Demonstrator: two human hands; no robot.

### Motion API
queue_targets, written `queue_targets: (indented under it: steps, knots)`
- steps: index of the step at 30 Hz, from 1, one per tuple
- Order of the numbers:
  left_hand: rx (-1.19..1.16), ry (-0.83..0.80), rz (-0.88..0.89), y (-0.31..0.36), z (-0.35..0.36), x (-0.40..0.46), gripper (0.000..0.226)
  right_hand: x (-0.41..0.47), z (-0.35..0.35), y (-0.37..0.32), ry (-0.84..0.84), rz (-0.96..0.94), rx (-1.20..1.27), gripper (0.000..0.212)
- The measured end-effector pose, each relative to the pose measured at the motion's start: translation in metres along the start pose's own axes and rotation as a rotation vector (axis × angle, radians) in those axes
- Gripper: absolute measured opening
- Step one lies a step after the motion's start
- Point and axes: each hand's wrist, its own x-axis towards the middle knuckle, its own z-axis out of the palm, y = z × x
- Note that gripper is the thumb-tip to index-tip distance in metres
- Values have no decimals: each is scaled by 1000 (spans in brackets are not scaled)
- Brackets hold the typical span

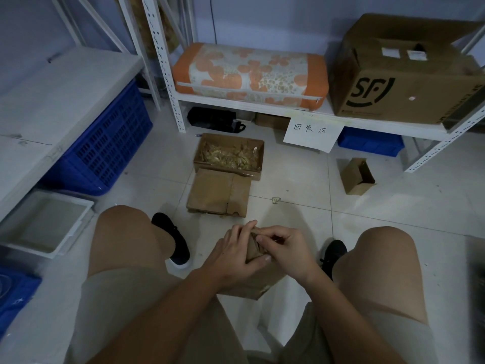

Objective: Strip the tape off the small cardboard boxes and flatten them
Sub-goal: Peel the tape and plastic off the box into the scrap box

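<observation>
A small brown cardboard box [253, 249] sits between my knees, low over the floor. My left hand [233, 254] grips its left side, thumb across the front. My right hand [286, 245] pinches at the box's top edge, fingers curled; any tape there is too small to make out. More brown cardboard [256, 285] lies under my hands. A stack of flattened boxes [219, 193] lies on the tiles ahead. Behind it an open box [228, 153] holds crumpled tape strips. One small open box [357, 176] stands at the right.
White shelving [262, 103] ahead carries an orange cushion [249, 74] and a large SF carton [404, 72], with a paper sign [311, 134] hanging below. A blue crate [105, 145] and a white bin [44, 224] sit at the left. A tape scrap [276, 199] lies on the tiles.
</observation>
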Motion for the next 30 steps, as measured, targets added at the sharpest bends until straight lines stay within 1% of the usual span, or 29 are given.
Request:
queue_targets:
  steps: [5,8,10,13,16,19,21,23,26,28,30]
  knots:
    - [60,119,75,4,-1,-3,69,-1,-3,-3,-31,-26,9,17]
    - [50,147,92,3,-2,-4,67,0,-3,0,-45,-28,-18,23]
    - [45,146,94,6,-4,-3,67,0,-2,1,-31,-89,-109,24]
    - [31,135,97,10,-3,-3,66,-1,-2,2,19,-197,-334,23]
    - [31,132,88,11,-3,-3,65,-4,2,1,39,-230,-430,19]
    - [50,127,83,11,-5,-4,66,-5,5,3,56,-244,-450,18]
    - [65,118,93,13,-6,-4,63,-5,5,5,78,-243,-469,18]
    - [78,110,115,15,-6,-6,59,-4,5,8,123,-209,-478,16]
    - [79,113,135,16,-6,-6,59,-3,3,8,173,-170,-445,15]
    - [56,110,125,16,-7,-4,60,-5,3,4,184,-217,-440,18]
    - [27,103,113,15,-7,-4,60,-7,2,3,179,-299,-445,27]
